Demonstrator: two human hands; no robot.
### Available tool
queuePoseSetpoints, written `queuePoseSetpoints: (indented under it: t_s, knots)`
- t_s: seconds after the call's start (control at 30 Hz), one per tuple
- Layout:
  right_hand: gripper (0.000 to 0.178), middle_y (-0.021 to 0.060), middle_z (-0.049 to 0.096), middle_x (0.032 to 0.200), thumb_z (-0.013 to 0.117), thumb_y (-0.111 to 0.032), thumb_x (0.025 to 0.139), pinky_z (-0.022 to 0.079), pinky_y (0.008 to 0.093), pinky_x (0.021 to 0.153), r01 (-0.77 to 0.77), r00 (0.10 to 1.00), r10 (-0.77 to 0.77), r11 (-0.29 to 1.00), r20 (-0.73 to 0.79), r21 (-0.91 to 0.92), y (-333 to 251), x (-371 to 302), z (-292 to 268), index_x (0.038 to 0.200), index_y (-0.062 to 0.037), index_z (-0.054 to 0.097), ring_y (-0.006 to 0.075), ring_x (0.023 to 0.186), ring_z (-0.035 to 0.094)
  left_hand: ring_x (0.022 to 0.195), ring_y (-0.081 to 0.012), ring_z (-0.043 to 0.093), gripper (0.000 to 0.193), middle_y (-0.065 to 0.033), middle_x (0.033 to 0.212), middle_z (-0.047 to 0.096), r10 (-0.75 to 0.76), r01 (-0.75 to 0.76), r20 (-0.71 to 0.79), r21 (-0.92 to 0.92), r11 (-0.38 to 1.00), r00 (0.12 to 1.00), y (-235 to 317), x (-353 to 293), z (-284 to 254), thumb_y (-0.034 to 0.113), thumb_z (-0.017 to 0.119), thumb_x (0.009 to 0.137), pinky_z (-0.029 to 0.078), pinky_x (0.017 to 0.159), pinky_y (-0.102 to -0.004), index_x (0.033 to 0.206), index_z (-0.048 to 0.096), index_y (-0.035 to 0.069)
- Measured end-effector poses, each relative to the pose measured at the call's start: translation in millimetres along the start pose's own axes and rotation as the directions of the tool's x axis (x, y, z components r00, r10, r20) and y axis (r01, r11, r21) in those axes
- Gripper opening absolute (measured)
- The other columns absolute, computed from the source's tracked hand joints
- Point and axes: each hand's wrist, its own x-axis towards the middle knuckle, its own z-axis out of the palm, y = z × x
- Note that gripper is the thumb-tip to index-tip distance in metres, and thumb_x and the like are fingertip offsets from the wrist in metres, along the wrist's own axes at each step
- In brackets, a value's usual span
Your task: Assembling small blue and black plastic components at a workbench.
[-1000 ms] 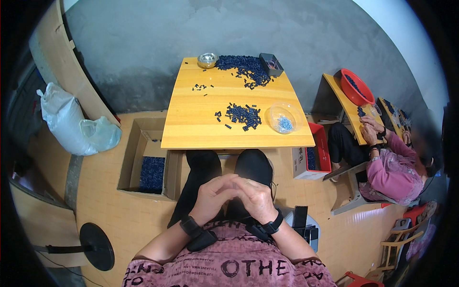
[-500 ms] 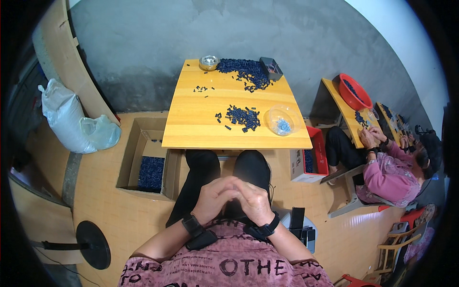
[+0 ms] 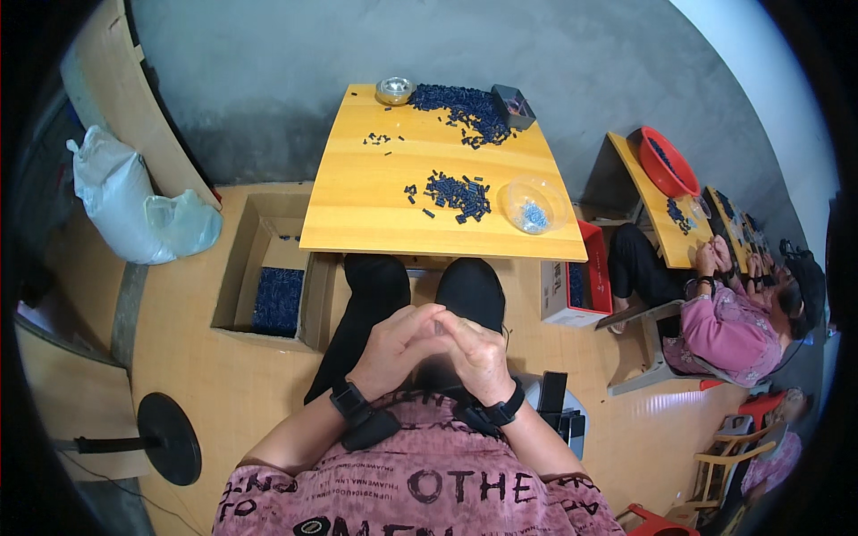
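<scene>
Above my lap, in front of the table, my left hand (image 3: 393, 350) and my right hand (image 3: 481, 364) meet with their fingertips pressed together. Both are closed, and whatever lies between the fingers is hidden or too small to name. Beyond them on the yellow wooden table (image 3: 357, 201) is a small pile of dark blue tube-like pieces (image 3: 458, 196). Just right of that pile sits a clear round bowl (image 3: 518, 194) with small light blue pieces (image 3: 534, 216) in it.
A larger heap of dark pieces (image 3: 460, 105) lies at the table's far edge, between a metal bowl (image 3: 394, 90) and a grey box (image 3: 513, 107). Cardboard (image 3: 234, 268) and red-white boxes (image 3: 572, 317) flank my legs. A co-worker in pink (image 3: 728, 326) sits at the right.
The table and its surroundings sit higher in the picture as my view tilts down. My hands stay joined, nearly in the same place. The co-worker's hands have shifted slightly.
</scene>
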Motion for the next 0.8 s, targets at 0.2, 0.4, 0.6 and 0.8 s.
queuePoseSetpoints:
  t_s: [0.2, 0.4, 0.6, 0.8]
  knots:
    - [0.035, 0.0162, 0.070, 0.095, 0.068, -0.001, 0.085, 0.056, 0.0347, 0.070, -0.010, 1.000, 0.011, 1.000, -0.006, 0.014, -4.1, -0.6, 0.2, 0.119, -0.0050, 0.063, 0.0303, 0.084, 0.070, 0.077, -0.0126, 0.058, 0.044, -0.0054, 0.088, 0.057, 0.095, -0.094, -0.036, 0.038, 0.995, 0.995, -2.5, -2.0, 0.7, 0.011, 0.073, 0.087, 0.049, 0.072, -0.0235, 0.128, 0.059, 0.003]
    - [0.034, 0.0180, 0.070, 0.095, 0.068, 0.001, 0.084, 0.056, 0.0350, 0.070, -0.023, 0.999, 0.024, 1.000, -0.037, 0.015, -7.0, -1.7, 1.8, 0.117, -0.0036, 0.065, 0.0307, 0.083, 0.071, 0.077, -0.0137, 0.059, 0.042, -0.0061, 0.087, 0.058, 0.100, -0.098, -0.053, 0.043, 0.994, 0.994, 1.5, -2.1, 2.0, 0.012, 0.073, 0.086, 0.049, 0.071, -0.0247, 0.125, 0.060, 0.002]
    - [0.033, 0.0184, 0.071, 0.094, 0.068, 0.001, 0.084, 0.056, 0.0350, 0.071, -0.024, 0.999, 0.025, 1.000, -0.034, 0.015, -5.0, -2.0, 4.4, 0.116, -0.0032, 0.066, 0.0312, 0.084, 0.071, 0.076, -0.0151, 0.059, 0.038, -0.0068, 0.084, 0.057, 0.104, -0.097, -0.079, 0.087, 0.991, 0.991, 2.5, -1.5, 2.0, 0.014, 0.074, 0.086, 0.048, 0.069, -0.0257, 0.119, 0.062, 0.002]
    - [0.031, 0.0162, 0.071, 0.097, 0.070, -0.002, 0.083, 0.057, 0.0348, 0.073, -0.053, 0.997, 0.056, 0.997, -0.059, 0.053, 0.5, 3.8, 2.8, 0.113, -0.0027, 0.067, 0.0305, 0.087, 0.071, 0.082, -0.0107, 0.059, 0.040, -0.0030, 0.087, 0.059, 0.017, -0.022, -0.082, -0.062, 0.998, 0.997, 7.4, 1.6, 2.3, 0.008, 0.071, 0.088, 0.050, 0.077, -0.0237, 0.127, 0.062, 0.004]
